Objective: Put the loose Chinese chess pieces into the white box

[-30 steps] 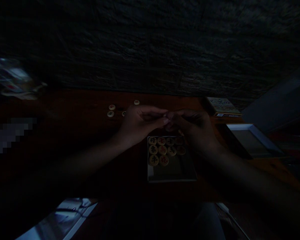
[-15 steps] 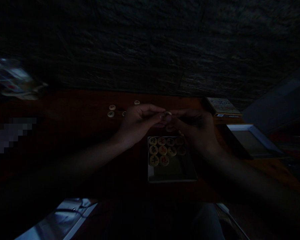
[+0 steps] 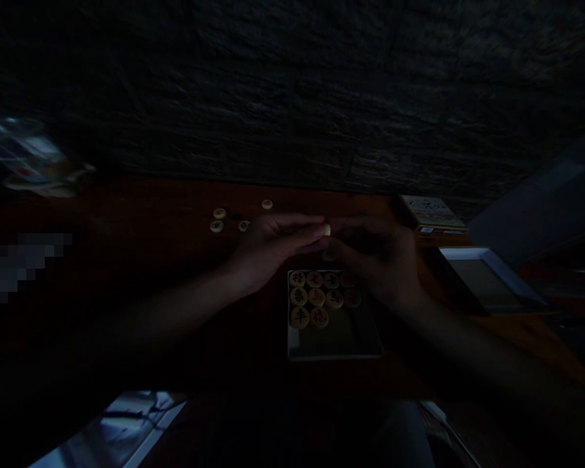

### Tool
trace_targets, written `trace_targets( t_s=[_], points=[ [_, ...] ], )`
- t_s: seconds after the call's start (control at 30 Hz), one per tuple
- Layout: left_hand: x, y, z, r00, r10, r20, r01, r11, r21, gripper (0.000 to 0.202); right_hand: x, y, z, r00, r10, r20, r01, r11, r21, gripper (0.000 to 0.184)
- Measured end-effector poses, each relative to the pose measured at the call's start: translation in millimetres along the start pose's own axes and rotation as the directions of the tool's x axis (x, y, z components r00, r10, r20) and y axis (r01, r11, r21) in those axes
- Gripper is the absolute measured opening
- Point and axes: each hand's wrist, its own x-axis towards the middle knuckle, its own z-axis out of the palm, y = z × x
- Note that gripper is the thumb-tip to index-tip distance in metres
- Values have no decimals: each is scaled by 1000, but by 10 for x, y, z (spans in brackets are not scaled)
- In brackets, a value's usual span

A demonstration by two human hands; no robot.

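My left hand [image 3: 273, 246] is closed, its thumb and fingers pinching a small round Chinese chess piece [image 3: 327, 230]. Fingers of my right hand [image 3: 383, 257] meet the same piece from the other side, curled together. Beneath the right thumb a dim pale round shape [image 3: 328, 252] shows, too dark to make out fully. Just below both hands lies a shallow open box [image 3: 334, 356], with rows of chess pieces [image 3: 316, 297] marked in black and red filling its far part. The right hand covers the box's far right corner.
Several loose chess pieces [image 3: 217, 226] lie on the dark wooden table [image 3: 175, 195], left of my hands. A printed box [image 3: 433, 214] and an open tray-like lid [image 3: 487, 279] are at right. A clear container [image 3: 34, 156] stands far left; a stone wall [image 3: 292, 117] rises behind.
The piece between my fingertips has turned from showing its face to showing its pale edge. The view has tilted slightly; the pieces in the box stay as they were.
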Motion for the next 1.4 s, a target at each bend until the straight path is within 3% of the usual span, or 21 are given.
trace_targets(
  t_s=[0.23, 0.4, 0.57, 0.77, 1.17, 1.4],
  points=[
    [11, 26, -7, 999, -25, -20, 23, 996, -81, 46, 22, 35, -73, 963, -248, 102, 266, 933, -243, 26],
    [14, 19, -17, 990, -104, 92, 105, 994, -8, 24, 32, 30, -117, 933, -319, 165, 356, 883, -307, 27],
    [17, 26, -44, 978, -145, 147, 138, 989, 56, 21, 43, 34, -122, 934, -310, 175, 349, 895, -278, 28],
    [29, 25, -76, 971, -146, 188, 145, 989, 20, 23, 46, 18, -128, 925, -330, 186, 370, 893, -255, 28],
    [31, 48, -69, 969, -174, 178, 178, 984, -6, 23, 31, 6, -143, 920, -336, 200, 381, 887, -262, 32],
    [22, 52, -81, 953, -213, 215, 214, 977, 16, 25, 43, 38, -131, 857, -460, 231, 509, 824, -249, 35]
  ],
)
